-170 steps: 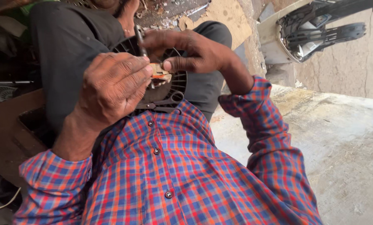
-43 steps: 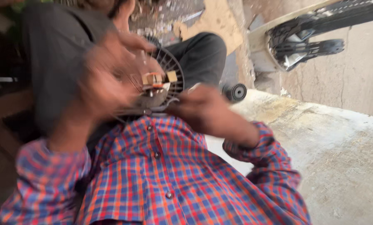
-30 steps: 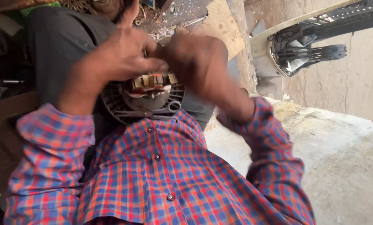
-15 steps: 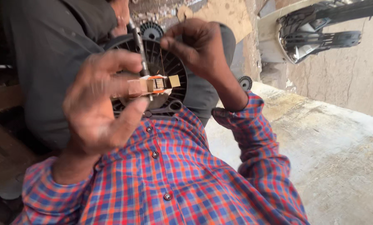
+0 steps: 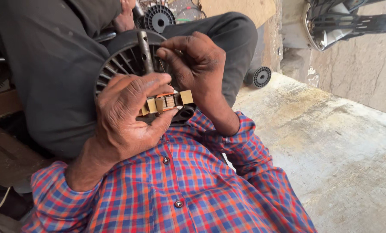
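the left hand (image 5: 128, 114) is nearest, fingers closed around the rotor (image 5: 128, 64) at its copper and card core (image 5: 167, 102), held against the chest over the checked shirt (image 5: 180, 190). the right hand (image 5: 197, 64) is just behind it, thumb and forefinger pinched together on a thin wire (image 5: 163, 69) beside the shaft (image 5: 144, 51).

the wire looks very fine, so a hard pull could break it or pull it out of the core. the rotor rests on no bench, only in the left grip, so if that grip loosens it may slip down to the concrete floor (image 5: 331, 142). a second person in dark trousers (image 5: 227, 39) sits close behind, and a bump from there could disturb the hold. farther away lie a small black fan wheel (image 5: 261, 77) and a fan guard (image 5: 343, 21).
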